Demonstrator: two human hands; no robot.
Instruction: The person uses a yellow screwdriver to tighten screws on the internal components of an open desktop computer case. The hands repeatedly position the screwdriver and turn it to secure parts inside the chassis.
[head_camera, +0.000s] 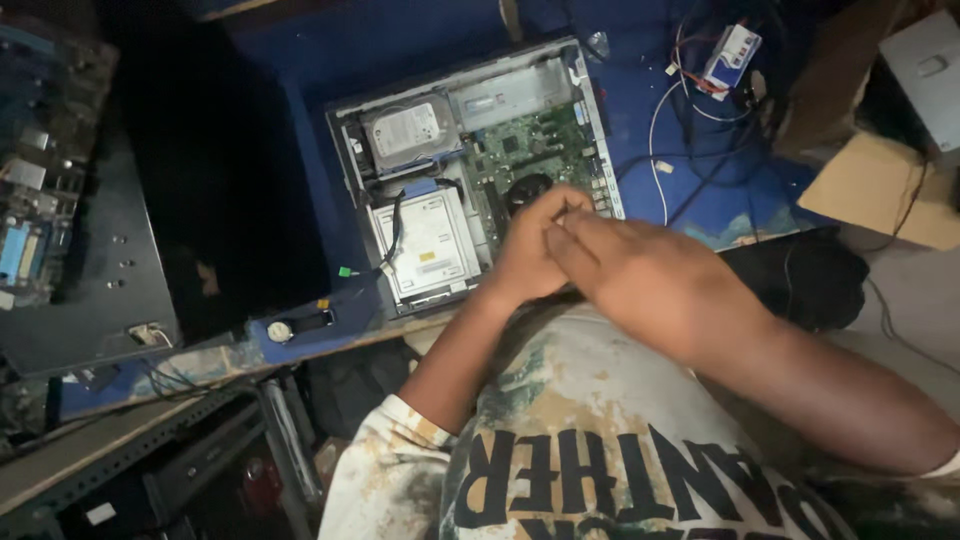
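Two hands meet above the open computer case (480, 180): left hand (530, 250) curled, right hand (650, 280) pressed flat over it; contents not visible. Risk: anything dropped falls onto the motherboard (535, 150) beside the hard drive (410, 130)

An open computer case (470, 170) lies flat on a blue table, with its lid off and its insides showing. At the back left sits a shiny silver hard drive (408, 128). In front of it lies a flat grey disc drive (428, 243) with a small yellow sticker. On the right is a green circuit board (530, 150) with a round black fan (527, 190). The case sits turned at a slant.
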